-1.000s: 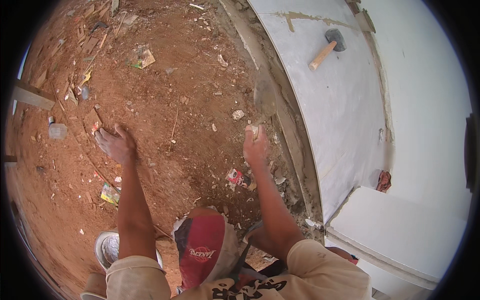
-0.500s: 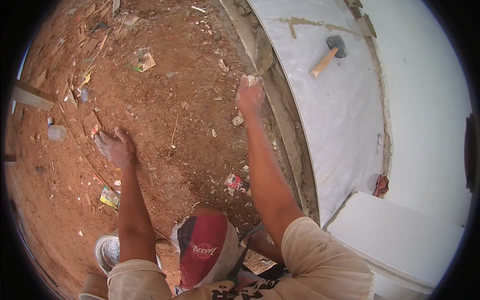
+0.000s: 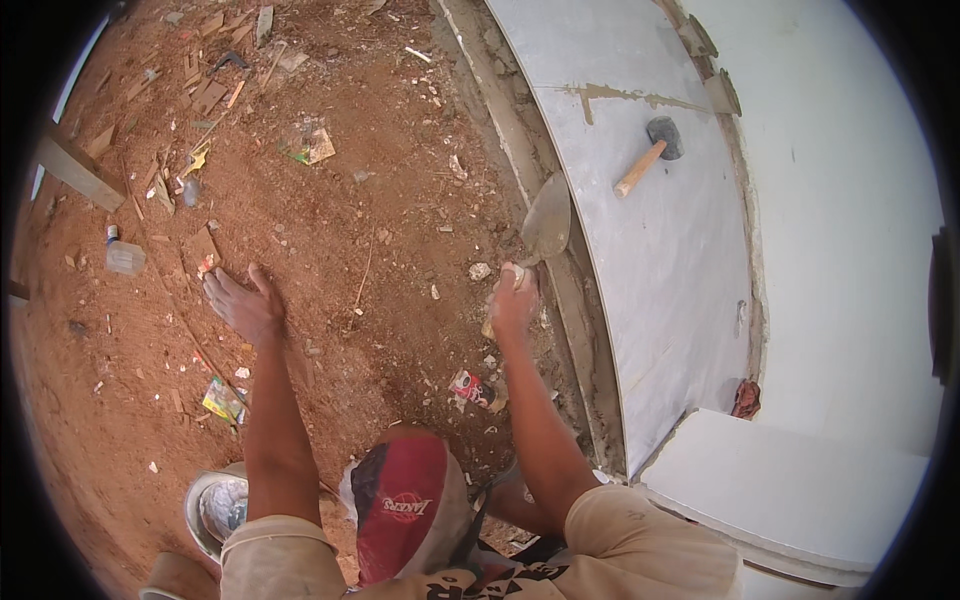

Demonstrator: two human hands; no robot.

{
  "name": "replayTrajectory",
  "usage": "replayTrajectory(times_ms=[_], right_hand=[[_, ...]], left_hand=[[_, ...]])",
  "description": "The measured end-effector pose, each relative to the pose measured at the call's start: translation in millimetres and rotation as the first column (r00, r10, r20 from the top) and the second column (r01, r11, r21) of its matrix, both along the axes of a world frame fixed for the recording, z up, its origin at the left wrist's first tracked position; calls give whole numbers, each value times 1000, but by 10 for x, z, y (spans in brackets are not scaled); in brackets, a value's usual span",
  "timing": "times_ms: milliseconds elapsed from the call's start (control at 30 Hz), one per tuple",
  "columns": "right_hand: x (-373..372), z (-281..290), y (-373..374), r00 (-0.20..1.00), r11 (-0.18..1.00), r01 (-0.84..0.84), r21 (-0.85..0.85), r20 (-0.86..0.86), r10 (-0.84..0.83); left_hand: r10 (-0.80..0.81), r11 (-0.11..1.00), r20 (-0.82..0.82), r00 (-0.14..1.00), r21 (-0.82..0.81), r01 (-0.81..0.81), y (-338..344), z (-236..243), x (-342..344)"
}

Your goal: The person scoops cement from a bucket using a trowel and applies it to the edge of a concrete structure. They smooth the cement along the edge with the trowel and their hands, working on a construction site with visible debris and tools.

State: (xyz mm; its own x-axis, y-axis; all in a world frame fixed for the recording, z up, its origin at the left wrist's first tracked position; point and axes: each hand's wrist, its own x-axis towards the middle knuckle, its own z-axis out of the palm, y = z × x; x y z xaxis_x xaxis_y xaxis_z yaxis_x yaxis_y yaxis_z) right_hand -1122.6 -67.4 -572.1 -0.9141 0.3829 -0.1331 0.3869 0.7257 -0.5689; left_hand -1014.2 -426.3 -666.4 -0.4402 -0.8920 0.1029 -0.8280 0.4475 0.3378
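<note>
Red, littered earth (image 3: pixel 330 250) meets the edge of a large grey floor tile (image 3: pixel 640 260). Your right hand (image 3: pixel 513 300) grips a steel pointed trowel (image 3: pixel 547 222) at that joint; keep its blade flat. Your left hand (image 3: pixel 243 303) rests spread on the earth, well apart.
</note>
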Motion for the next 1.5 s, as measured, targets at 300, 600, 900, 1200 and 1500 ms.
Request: replayTrajectory(times_ms=[300,600,900,1200,1500], right_hand=[[-857,307,-785,942,931,-330,154,-16,336],[-1961,254,-1397,972,961,-202,188,-79,220],[-1807,246,-1201,986,981,-137,136,-77,148],[-945,-18,-763,977,981,-104,167,-167,132],[-1644,255,-1193,926,913,-362,189,-41,376]], left_hand=[[-2,1000,-1,1000,4,2,-24,53,42],[3,1000,9,1000,14,-3,-11,27,29],[12,1000,30,999,25,-12,-32,50,22],[7,1000,-2,1000,22,-7,-19,65,16],[-6,1000,5,1000,4,6,-18,97,20]])
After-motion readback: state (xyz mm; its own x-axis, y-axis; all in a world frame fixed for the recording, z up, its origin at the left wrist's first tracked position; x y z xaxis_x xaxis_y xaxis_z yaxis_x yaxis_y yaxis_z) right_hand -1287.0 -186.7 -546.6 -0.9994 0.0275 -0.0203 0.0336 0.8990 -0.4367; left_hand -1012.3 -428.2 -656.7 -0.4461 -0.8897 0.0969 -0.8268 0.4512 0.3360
